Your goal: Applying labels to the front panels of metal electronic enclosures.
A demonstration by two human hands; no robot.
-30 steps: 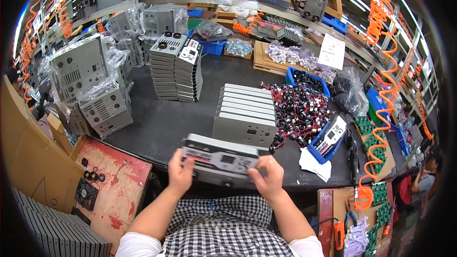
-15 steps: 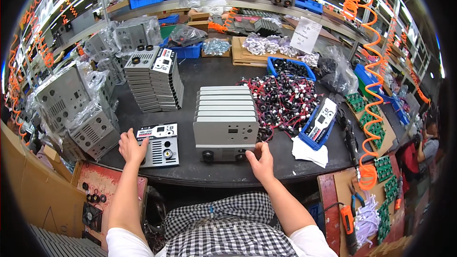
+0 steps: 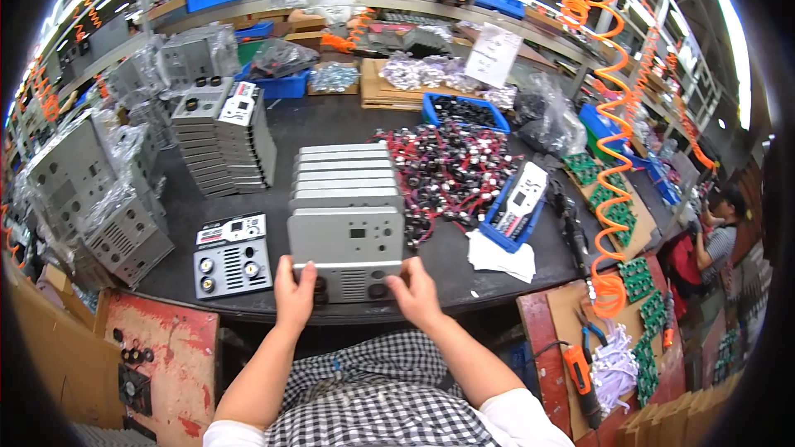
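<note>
A row of grey metal panels (image 3: 344, 228) stands close together on the bench in front of me. The front one has cutouts above, and vent slots and two black round fittings below. My left hand (image 3: 294, 294) holds its lower left corner, thumb in front and fingers at the side. At the lower right corner my right hand (image 3: 418, 294) grips it in the same way, thumb by the black fitting. To the left of the row, a separate grey panel (image 3: 233, 267) with a black-and-white label and round brass-coloured fittings lies flat, apart from both hands.
Behind it rises a tall stack of labelled panels (image 3: 224, 136). Plastic-wrapped grey housings (image 3: 124, 236) stand far left. Right of the row lie a heap of red-and-black wired parts (image 3: 451, 170), a blue tray (image 3: 509, 232) and white papers (image 3: 501, 258). An orange coiled hose (image 3: 617, 174) hangs at right.
My left hand has left the flat labelled panel and moved right onto the front panel of the row. My right hand remains at its right corner. The whole view has shifted.
</note>
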